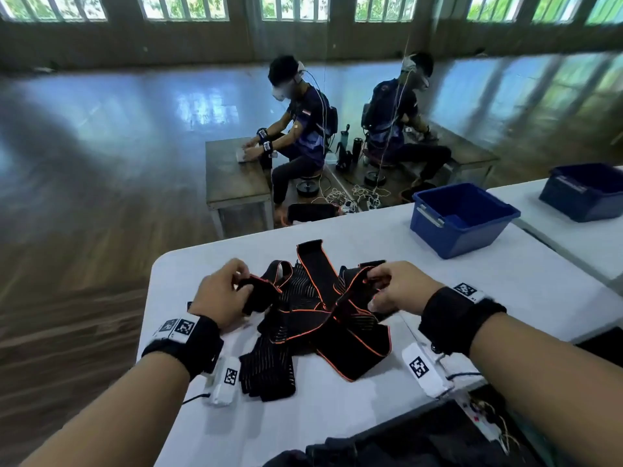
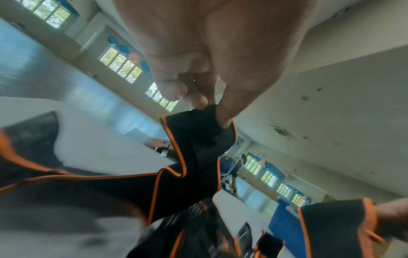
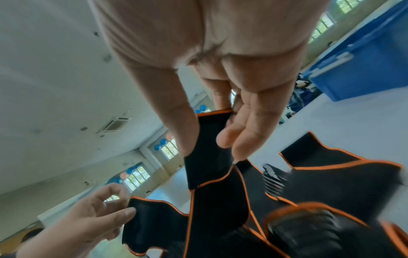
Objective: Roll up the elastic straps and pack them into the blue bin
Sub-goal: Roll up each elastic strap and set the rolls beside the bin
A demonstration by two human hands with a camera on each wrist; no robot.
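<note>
A tangled heap of black elastic straps (image 1: 313,318) with orange edging lies on the white table (image 1: 472,278) in front of me. My left hand (image 1: 224,294) pinches one strap end (image 2: 194,129) at the heap's left side. My right hand (image 1: 394,289) pinches another strap end (image 3: 209,139) between thumb and fingers at the heap's right side. Both ends are lifted a little off the table. The blue bin (image 1: 460,219) stands at the far right of the table, beyond my right hand; its inside shows nothing.
A second dark blue bin (image 1: 586,190) sits on a neighbouring white table (image 1: 573,237) to the right. Beyond the table's far edge two people sit at low wooden tables (image 1: 236,176) with bottles and cables on the floor. The left table edge drops to wooden floor.
</note>
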